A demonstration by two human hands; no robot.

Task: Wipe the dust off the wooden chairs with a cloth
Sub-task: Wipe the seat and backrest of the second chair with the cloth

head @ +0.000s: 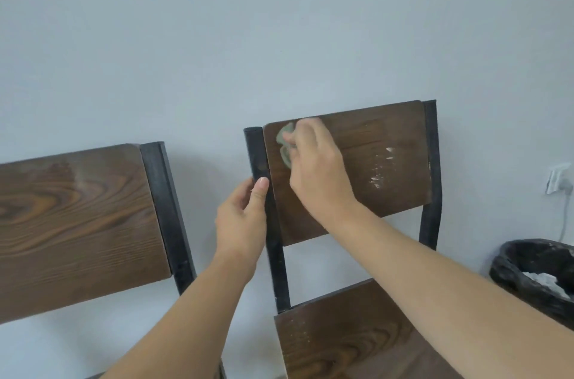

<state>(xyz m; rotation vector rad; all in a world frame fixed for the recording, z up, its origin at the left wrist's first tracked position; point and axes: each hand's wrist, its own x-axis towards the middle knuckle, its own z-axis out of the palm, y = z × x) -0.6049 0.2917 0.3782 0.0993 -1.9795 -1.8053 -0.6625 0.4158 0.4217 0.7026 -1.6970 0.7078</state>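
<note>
A pale wall (217, 37) stands behind everything. A wooden chair (385, 167) with black posts stands against it. A second chair (74, 223) is beside it, on its left. A black bin (534, 273) sits near the first chair, on its right. The left hand (242, 223) is wrapped around that chair's left post. The right hand (320, 167) squeezes a green cloth (285, 145) against the top left of that chair's back. White dust spots (380, 170) are on the right part of the back.
</note>
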